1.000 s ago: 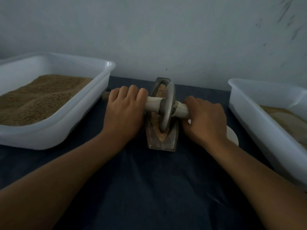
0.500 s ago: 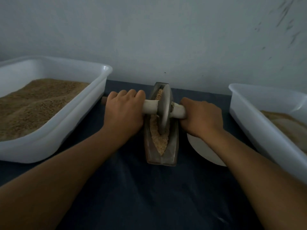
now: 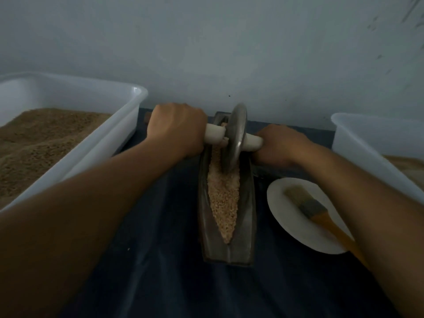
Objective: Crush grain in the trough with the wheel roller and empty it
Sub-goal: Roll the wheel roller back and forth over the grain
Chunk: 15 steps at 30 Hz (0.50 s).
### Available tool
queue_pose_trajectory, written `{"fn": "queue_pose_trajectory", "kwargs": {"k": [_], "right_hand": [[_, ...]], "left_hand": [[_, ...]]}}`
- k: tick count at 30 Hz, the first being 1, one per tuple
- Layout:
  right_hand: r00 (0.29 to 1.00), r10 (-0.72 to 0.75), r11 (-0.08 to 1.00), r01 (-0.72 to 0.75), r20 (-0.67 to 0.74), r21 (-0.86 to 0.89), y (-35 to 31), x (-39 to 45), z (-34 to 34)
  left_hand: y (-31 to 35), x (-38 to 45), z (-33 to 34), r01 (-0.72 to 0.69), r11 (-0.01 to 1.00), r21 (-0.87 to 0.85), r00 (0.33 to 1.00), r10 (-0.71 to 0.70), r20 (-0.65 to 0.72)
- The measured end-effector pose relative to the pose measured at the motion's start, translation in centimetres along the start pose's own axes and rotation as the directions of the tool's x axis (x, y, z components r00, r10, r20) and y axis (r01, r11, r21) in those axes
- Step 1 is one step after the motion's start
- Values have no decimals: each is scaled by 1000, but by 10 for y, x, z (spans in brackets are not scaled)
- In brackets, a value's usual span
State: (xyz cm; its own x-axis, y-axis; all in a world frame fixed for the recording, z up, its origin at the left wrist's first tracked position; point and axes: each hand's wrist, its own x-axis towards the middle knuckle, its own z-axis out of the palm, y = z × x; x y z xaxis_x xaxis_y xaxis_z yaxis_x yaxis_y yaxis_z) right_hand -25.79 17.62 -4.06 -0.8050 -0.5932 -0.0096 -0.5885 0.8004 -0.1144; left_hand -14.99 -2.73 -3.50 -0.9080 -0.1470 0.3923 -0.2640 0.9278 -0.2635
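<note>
Left hand (image 3: 176, 131): fingers curled round the left end of the pale axle handle (image 3: 214, 133), knuckles up, forearm reaching in from the lower left. Right hand (image 3: 281, 145): clamped round the right end of the same handle, forearm reaching in from the lower right.

Wheel roller (image 3: 236, 137): grey metal disc, standing on edge on the handle between the two hands; its lower rim sits in the far half of the trough, touching the grain.

Trough (image 3: 249, 214): long, narrow, dark metal, boat-shaped, lying lengthwise away from the viewer at the centre of the surface, far end near the wall.

Grain (image 3: 223, 203): pale, coarse, filling the groove of the trough from the wheel back to a point near the near end.

Plate (image 3: 284, 216): white, round, just right of the trough, on the surface. Brush (image 3: 309, 206): pale bristles, grey ferrule, orange handle, lying diagonally across the plate, its handle running off the near right rim.

Left bin (image 3: 96, 154): white plastic, well left of the trough, holding brown grain. Right bin (image 3: 358, 145): white plastic, at the right edge, partly out of view, with pale contents.

Surface (image 3: 172, 271): covered in dark blue cloth. Wall (image 3: 206, 42): plain, pale grey, behind everything.
</note>
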Motion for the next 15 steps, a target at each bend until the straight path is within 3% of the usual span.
{"fn": "queue_pose_trajectory", "kwargs": {"k": [5, 15], "right_hand": [[1000, -10, 1000, 10, 12, -7, 0, 1, -1], [928, -36, 986, -27, -370, -164, -10, -38, 22]], "left_hand": [[0, 1, 3, 10, 1000, 8, 1000, -10, 16], [4, -45, 4, -27, 999, -26, 974, 21, -226]]}}
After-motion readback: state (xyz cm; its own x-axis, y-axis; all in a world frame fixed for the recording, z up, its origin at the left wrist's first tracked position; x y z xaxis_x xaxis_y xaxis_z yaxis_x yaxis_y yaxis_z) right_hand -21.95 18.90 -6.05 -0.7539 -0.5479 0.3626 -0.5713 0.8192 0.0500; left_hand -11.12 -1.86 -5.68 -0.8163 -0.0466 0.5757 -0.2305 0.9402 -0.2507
